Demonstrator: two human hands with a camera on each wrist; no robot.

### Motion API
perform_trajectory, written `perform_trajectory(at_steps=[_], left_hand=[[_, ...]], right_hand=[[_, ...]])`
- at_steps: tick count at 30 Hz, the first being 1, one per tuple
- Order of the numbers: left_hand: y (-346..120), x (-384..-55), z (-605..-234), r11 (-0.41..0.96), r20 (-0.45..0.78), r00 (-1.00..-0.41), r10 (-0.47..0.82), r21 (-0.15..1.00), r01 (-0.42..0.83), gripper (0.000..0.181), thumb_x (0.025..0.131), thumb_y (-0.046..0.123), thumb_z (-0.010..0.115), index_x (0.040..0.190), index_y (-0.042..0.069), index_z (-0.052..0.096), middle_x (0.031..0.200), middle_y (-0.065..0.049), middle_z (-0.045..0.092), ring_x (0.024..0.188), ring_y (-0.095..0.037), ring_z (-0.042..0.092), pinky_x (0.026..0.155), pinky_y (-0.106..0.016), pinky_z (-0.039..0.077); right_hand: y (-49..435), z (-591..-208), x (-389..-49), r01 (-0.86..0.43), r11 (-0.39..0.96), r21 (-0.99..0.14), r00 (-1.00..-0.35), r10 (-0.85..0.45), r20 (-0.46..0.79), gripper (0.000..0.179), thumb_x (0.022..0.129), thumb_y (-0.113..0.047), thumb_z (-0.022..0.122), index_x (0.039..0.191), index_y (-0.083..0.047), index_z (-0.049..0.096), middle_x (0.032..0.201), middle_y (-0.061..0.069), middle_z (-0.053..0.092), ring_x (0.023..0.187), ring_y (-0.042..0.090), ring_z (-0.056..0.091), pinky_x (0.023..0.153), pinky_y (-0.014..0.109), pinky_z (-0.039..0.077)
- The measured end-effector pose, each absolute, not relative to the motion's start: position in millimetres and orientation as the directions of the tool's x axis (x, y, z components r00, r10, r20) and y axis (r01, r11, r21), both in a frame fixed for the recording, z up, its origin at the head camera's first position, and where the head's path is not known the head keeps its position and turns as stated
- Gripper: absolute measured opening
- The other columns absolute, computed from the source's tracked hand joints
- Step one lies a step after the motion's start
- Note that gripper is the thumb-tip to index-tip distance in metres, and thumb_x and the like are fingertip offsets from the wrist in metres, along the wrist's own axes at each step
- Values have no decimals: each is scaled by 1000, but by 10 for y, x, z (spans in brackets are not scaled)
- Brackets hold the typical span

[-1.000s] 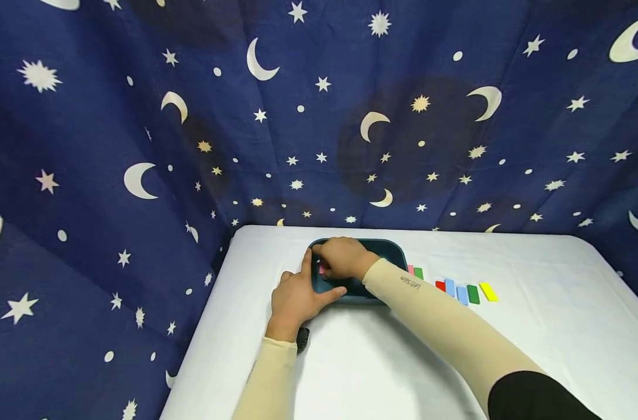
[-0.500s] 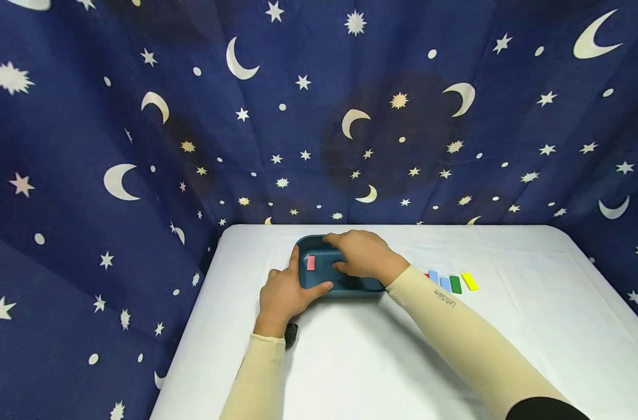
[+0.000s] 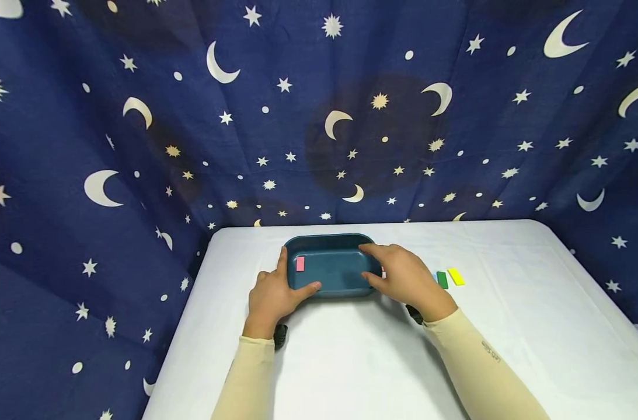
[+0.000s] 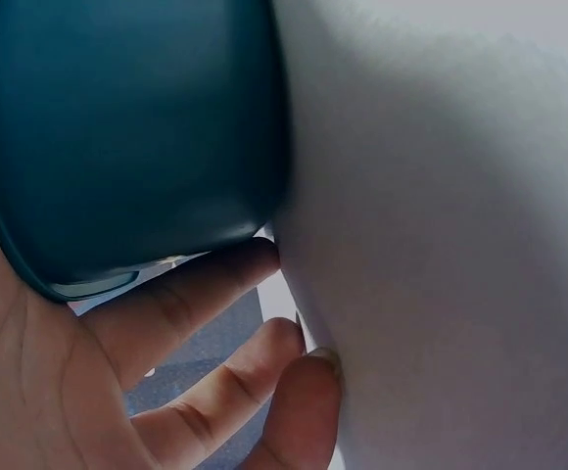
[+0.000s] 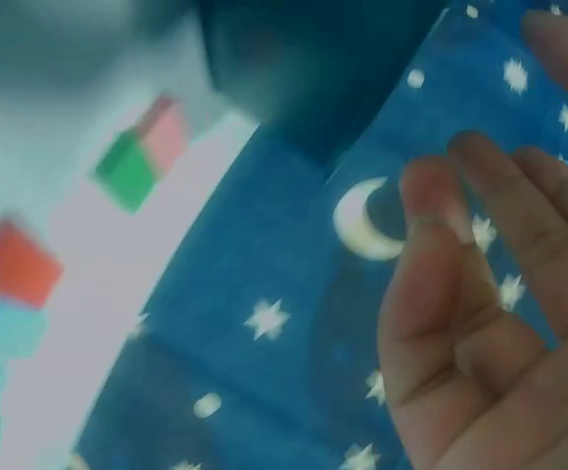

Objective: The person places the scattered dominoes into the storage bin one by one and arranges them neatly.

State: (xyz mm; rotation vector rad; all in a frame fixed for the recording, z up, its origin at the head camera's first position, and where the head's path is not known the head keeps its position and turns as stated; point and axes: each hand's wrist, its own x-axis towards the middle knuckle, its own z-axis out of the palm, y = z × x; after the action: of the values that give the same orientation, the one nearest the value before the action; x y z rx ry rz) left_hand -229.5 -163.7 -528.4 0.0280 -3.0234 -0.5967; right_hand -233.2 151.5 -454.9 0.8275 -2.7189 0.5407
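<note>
A dark teal oblong tray [image 3: 334, 290] sits on the white table. At its left end, inside, is a small pink rectangular block [image 3: 300, 264]. My left hand [image 3: 271, 297] rests against the tray's front left corner, index finger along the left end and thumb extended along the front rim. Its fingers [image 4: 181, 304] lie beside the tray's end wall in the left wrist view. My right hand [image 3: 403, 277] is over the tray's right end, thumb and index finger apart with nothing between them. It partly hides blocks behind it.
Right of the tray lie a green block [image 3: 442, 280] and a yellow block [image 3: 456, 276]. In the right wrist view, blurred, are a pink block [image 5: 166, 132], a red block [image 5: 18, 262] and light blue ones [image 5: 10, 328]. A starry blue curtain [image 3: 319, 116] hangs behind the table.
My right hand has let go of the pink block inside the tray's left end and moved right to the other end. The left hand keeps its place while the head view shifts.
</note>
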Motion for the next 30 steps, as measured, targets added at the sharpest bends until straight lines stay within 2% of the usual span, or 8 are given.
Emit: perform_trajectory(at_steps=[4, 9, 14, 21, 26, 30], left_hand=[[-1636, -2298, -5265, 925, 58, -998, -19, 380, 5, 139, 63, 109, 45, 172, 30, 8, 77, -4, 63, 106, -34, 59, 53, -43, 48], [-1649, -2275, -5266, 922, 47, -999, -23, 387, -3, 137, 65, 106, 48, 172, 30, 8, 79, -5, 65, 108, -35, 59, 54, -44, 49], [-1643, -2261, -5276, 923, 57, -998, -31, 386, -6, 137, 65, 107, 46, 172, 29, 10, 86, -8, 69, 109, -35, 60, 57, -47, 51], [-1665, -2265, -5281, 918, 66, -997, -34, 397, -5, 137, 66, 107, 45, 172, 29, 10, 97, -12, 74, 110, -36, 60, 64, -51, 54], [-1673, -2273, -5286, 921, 79, -996, -30, 389, 3, 137, 65, 108, 44, 172, 28, 12, 96, -15, 73, 108, -36, 62, 62, -51, 54], [-1659, -2293, -5299, 922, 93, -995, -27, 388, 11, 138, 65, 108, 45, 172, 26, 16, 99, -18, 73, 107, -35, 62, 62, -52, 54]], right_hand=[[1777, -4678, -2254, -532, 788, -311, -832, -416, 367, 59, 88, -31, 86, 141, -14, 66, 122, 4, 75, 94, 21, 71, 78, 46, 57], [2033, -4808, -2244, -460, 813, -356, -877, -356, 323, 58, 87, -27, 87, 139, -13, 67, 112, 2, 74, 77, 19, 64, 71, 41, 52], [2264, -4912, -2286, -390, 840, -378, -917, -315, 247, 58, 85, -24, 89, 138, -12, 67, 116, 7, 75, 80, 22, 64, 74, 44, 52], [2459, -4981, -2379, -299, 865, -404, -954, -255, 161, 63, 80, -19, 90, 138, -10, 67, 113, 8, 75, 82, 23, 64, 76, 45, 52], [2519, -5051, -2395, -258, 869, -421, -966, -233, 112, 68, 80, -19, 91, 142, -8, 64, 125, 15, 73, 102, 35, 70, 91, 56, 53], [2548, -5103, -2411, -223, 880, -419, -974, -212, 74, 70, 81, -19, 89, 144, -8, 62, 134, 19, 68, 120, 41, 65, 101, 62, 48]])
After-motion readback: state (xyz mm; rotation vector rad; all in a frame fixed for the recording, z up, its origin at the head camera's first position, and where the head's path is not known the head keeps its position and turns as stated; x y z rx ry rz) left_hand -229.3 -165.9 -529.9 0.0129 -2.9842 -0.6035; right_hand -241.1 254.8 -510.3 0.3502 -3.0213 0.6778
